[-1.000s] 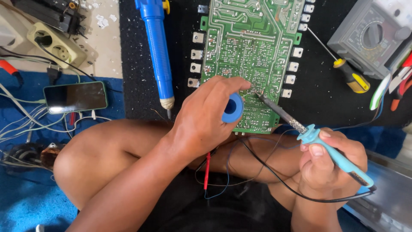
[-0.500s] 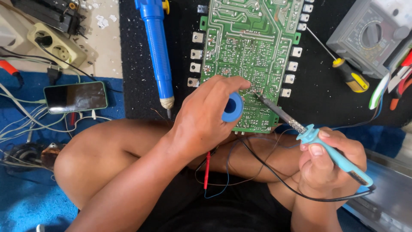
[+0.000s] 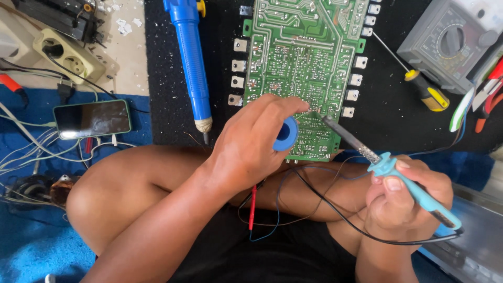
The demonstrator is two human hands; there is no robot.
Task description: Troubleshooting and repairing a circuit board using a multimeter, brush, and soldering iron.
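The left hand [image 3: 251, 141] has edged slightly lower (barely noticeable).

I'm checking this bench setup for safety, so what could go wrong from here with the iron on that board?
1. The left hand, holding a blue spool, has fingertips right beside the soldering iron tip on the green circuit board; a slip could burn them.
2. The iron's black cord and thin wires drape over bare legs; a snag might jerk the right hand.
3. The board lies loose on the black mat and could shift.
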